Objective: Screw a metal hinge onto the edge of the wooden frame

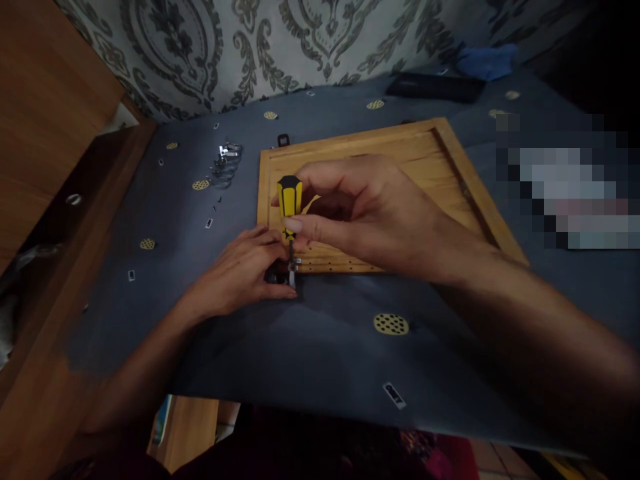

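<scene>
My right hand (350,207) is closed round the handle of a yellow and black screwdriver (289,203). The tool stands nearly upright with its shaft pointing down. At its lower end is a small metal fitting (293,270), on the near left edge of a wooden board (420,157) with a raised frame. My left hand (250,267) is closed about that fitting, thumb in front and fingers over the board's corner. Part of the fitting is hidden by the fingers. Small dark holes run along the board's near edge.
Several shiny metal pieces (226,163) lie in a pile at the left, with small screws (216,205) below them. A dark loop-shaped piece (283,140) sits behind the board. Farther back are a black case (436,87) and a blue cloth (486,61) on the dark tablecloth (320,360).
</scene>
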Motion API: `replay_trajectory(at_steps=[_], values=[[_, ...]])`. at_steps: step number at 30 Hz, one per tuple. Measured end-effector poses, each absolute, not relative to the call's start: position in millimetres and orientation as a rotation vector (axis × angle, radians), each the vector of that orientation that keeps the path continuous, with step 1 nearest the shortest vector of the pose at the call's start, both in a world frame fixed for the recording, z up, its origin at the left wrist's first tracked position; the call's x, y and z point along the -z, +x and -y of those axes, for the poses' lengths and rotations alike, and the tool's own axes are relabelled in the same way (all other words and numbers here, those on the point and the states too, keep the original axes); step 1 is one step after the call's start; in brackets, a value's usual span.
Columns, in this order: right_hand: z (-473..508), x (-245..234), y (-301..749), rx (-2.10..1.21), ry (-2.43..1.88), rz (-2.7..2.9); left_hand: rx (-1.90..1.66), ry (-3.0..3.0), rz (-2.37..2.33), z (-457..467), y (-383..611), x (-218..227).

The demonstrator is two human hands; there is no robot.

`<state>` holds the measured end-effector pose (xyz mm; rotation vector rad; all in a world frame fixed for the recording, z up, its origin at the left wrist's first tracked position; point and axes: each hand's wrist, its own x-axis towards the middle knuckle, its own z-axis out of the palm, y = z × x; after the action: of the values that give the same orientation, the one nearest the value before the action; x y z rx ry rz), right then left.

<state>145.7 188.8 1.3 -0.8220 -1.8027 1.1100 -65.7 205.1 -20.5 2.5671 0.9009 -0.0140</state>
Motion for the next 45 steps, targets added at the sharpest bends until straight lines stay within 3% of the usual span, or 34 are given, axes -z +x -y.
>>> replay_trajectory(at_steps=[6,15,28,45], values=[[-187.3,5.2,137.7,-0.939,-0.924,1.73,0.013,2.563,-0.9,-204.2,-65.9,20.6],[-187.8,0.3,141.5,-1.074,-0.775,1.731,-0.012,2.565,-0.894,-204.5,-66.4,22.2],[-180.4,1.1,135.1,-0.818,-0.879,1.652,0.045,2.603,-0.902,-204.4,-64.6,19.3],[-181.8,9.1,133.0,-0.89,-0.955,1.681,0.065,2.591,-0.895,-204.7,-65.2,18.7]])
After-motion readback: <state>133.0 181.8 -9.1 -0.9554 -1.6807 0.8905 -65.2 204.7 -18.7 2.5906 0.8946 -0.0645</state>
